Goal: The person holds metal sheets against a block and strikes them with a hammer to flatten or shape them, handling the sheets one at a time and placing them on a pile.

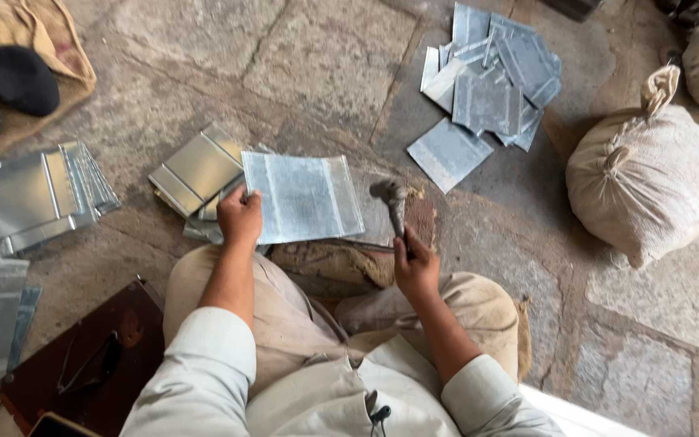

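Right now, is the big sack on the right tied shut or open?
Tied shut. The sack has its neck bunched and knotted at the top, and nothing shows spilling onto the stone floor.

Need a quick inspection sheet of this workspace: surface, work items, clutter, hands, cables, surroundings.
Surface: uneven stone floor.
Work items: flat metal sheet; hammer.
Clutter: folded sheets beside it; left stack; loose pile at top; dark cap on burlap; brown board.
Hands: left hand grips the sheet's edge; right hand grips the hammer handle.
Cables: nothing seen.
Surroundings: tied sack at right.
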